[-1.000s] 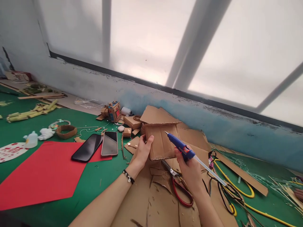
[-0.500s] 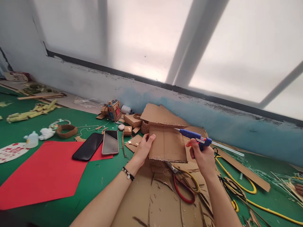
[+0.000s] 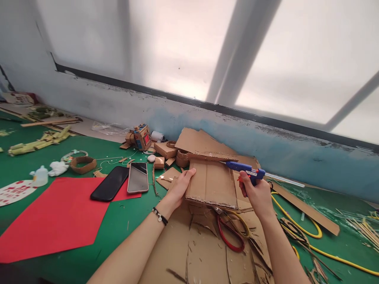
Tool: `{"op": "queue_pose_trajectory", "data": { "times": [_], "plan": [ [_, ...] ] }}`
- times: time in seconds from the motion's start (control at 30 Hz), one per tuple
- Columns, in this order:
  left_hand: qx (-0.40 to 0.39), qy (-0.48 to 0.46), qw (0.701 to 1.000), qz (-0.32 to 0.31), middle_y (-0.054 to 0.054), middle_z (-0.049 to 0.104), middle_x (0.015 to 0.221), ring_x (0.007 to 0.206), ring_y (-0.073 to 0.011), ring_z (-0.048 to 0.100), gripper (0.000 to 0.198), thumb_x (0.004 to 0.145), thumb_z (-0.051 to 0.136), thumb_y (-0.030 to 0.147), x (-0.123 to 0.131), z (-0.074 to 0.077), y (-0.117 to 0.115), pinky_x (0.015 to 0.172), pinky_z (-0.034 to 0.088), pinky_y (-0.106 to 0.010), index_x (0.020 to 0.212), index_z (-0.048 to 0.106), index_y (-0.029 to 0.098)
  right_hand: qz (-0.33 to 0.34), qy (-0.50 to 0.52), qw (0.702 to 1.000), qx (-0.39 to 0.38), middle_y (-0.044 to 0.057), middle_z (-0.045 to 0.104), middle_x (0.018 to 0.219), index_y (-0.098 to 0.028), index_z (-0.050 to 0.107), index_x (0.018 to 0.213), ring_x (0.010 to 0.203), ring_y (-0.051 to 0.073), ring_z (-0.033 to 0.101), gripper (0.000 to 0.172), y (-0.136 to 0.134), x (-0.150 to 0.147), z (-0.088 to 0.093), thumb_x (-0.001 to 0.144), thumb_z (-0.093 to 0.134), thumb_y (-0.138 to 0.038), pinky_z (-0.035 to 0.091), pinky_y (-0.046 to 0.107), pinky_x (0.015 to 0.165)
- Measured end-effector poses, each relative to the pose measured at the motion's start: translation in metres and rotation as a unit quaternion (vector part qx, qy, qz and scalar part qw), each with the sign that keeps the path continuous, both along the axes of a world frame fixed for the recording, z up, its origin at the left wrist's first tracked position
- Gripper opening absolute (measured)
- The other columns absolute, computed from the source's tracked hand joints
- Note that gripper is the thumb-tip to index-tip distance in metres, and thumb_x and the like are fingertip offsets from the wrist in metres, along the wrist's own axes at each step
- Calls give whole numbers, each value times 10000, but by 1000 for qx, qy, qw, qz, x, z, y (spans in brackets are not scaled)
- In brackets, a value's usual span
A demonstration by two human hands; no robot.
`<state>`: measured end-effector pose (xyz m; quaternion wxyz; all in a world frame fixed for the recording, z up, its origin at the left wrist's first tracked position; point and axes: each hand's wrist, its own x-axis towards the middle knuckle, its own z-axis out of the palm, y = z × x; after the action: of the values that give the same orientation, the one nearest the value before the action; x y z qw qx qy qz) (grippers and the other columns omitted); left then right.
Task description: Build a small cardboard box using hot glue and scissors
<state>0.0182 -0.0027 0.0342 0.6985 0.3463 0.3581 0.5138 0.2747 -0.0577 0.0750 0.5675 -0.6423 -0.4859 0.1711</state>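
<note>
My left hand (image 3: 180, 187) grips the left edge of a folded cardboard piece (image 3: 213, 182), holding it a little above the table and tilted nearly flat. My right hand (image 3: 255, 194) is closed round the handle of a blue glue gun (image 3: 246, 170). The gun lies almost level, its nozzle pointing left and touching the cardboard's far right corner by the raised flap. A clear glue stick (image 3: 283, 180) sticks out of the gun's back to the right. A beaded bracelet (image 3: 160, 217) sits on my left wrist.
Red-handled scissors (image 3: 229, 230) lie under the cardboard on a pile of cardboard scraps (image 3: 192, 252). Two phones (image 3: 124, 180) rest on a red paper sheet (image 3: 56, 215) on the green table (image 3: 118, 228). Yellow cable (image 3: 308, 232) coils at right. Small cardboard models (image 3: 142, 137) stand by the wall.
The cardboard piece has been tipped from upright to nearly flat. My right hand swung the glue gun from pointing up-left to level, bringing its nozzle to the cardboard's far edge.
</note>
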Motion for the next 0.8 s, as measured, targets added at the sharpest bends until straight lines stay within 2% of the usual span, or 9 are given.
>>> {"op": "queue_pose_trajectory", "data": {
  "times": [0.13,0.4,0.8],
  "plan": [
    [-20,15,999,-21,-134,800,1258,1299,-369,694,453,860,807,593,1,2,-2,1129,563,-472,1102,735,217,-22,-22,999,-20,48,654,584,-185,697,725,455,152,537,686,2,5,-6,798,730,-867,418,286,458],
    [-28,30,999,-16,-136,800,1217,1284,-389,696,424,847,806,585,2,7,-3,1094,577,-495,1058,727,226,-36,-64,997,-30,50,649,558,-210,671,671,457,171,553,678,3,9,-10,825,688,-870,430,303,492],
    [-31,21,999,-24,-130,798,1225,1277,-362,701,431,865,784,592,1,4,-1,1137,553,-481,1083,720,226,-51,-38,998,-25,42,608,535,-207,643,652,447,156,514,730,-1,7,-9,756,699,-926,407,299,460]
  ]
}}
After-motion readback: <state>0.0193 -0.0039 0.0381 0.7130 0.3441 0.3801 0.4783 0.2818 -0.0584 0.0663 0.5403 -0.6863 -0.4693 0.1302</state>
